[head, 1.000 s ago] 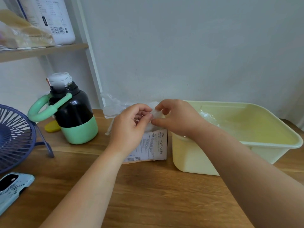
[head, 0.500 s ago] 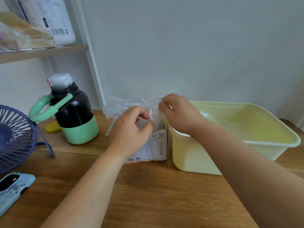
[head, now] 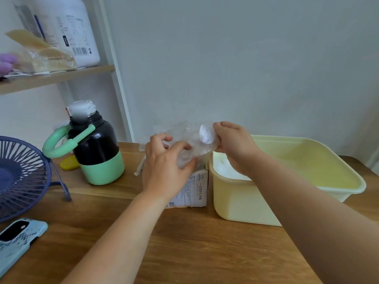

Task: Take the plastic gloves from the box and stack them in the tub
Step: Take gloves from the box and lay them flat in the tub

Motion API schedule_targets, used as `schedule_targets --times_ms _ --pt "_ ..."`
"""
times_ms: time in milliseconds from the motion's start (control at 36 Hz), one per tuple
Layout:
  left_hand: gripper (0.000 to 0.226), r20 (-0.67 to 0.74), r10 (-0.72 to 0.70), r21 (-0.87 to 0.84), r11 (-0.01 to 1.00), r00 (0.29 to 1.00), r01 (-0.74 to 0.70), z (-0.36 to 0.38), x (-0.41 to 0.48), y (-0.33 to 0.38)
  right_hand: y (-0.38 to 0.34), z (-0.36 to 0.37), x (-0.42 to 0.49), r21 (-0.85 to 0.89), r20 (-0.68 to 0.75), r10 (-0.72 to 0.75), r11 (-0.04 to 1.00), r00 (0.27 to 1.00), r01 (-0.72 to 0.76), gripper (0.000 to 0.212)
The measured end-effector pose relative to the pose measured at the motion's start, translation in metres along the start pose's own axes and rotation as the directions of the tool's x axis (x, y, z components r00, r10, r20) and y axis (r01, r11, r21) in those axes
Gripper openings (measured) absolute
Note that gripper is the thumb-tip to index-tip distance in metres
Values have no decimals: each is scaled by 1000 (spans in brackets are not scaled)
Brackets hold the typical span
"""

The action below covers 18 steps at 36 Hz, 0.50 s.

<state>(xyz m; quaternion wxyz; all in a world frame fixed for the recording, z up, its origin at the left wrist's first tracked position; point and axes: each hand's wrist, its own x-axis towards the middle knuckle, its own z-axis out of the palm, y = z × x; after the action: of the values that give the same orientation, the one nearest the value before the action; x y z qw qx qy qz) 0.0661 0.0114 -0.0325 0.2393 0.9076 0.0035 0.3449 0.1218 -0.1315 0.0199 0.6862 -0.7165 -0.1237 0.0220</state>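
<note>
Lifted higher than before, clear plastic glove (head: 189, 135) stretched between both hands: right hand (head: 232, 147) pinches its top, left hand (head: 164, 168) grips lower down, above glove box (head: 195, 188).

The glove (head: 189, 138) now higher above box (head: 195, 190)

A single wide-angle camera, worn on the person's head, gives the only view. It looks forward and down across the wooden surface (head: 184, 253) to the grey wall (head: 246, 58) behind. Both forearms enter from the bottom edge, and the left hand (head: 164, 167) and right hand (head: 233, 144) sit close to the lens, meeting at the plastic glove (head: 190, 138) near the view's middle. The fan (head: 20, 175) is cut off by the left edge, and the tub (head: 235, 201) lies to the right.
</note>
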Motion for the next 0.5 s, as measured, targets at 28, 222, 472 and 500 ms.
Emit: schedule_targets --times_ms 28,222,472,500 --pt "30 30 -12 9 1000 999 12 -1 1 1 -1 -2 1 47 -12 28 999 1000 -28 21" --pt "23 236 -101 81 993 967 84 -6 8 5 -25 -21 9 451 -241 152 892 958 -28 10" --pt "31 122 -110 -469 870 986 155 -30 28 39 -44 -45 -3 417 -182 138 907 974 -50 24" --pt "40 150 -116 -609 771 982 184 -34 31 48 -47 -48 -6 414 -167 137 908 976 -57 26"
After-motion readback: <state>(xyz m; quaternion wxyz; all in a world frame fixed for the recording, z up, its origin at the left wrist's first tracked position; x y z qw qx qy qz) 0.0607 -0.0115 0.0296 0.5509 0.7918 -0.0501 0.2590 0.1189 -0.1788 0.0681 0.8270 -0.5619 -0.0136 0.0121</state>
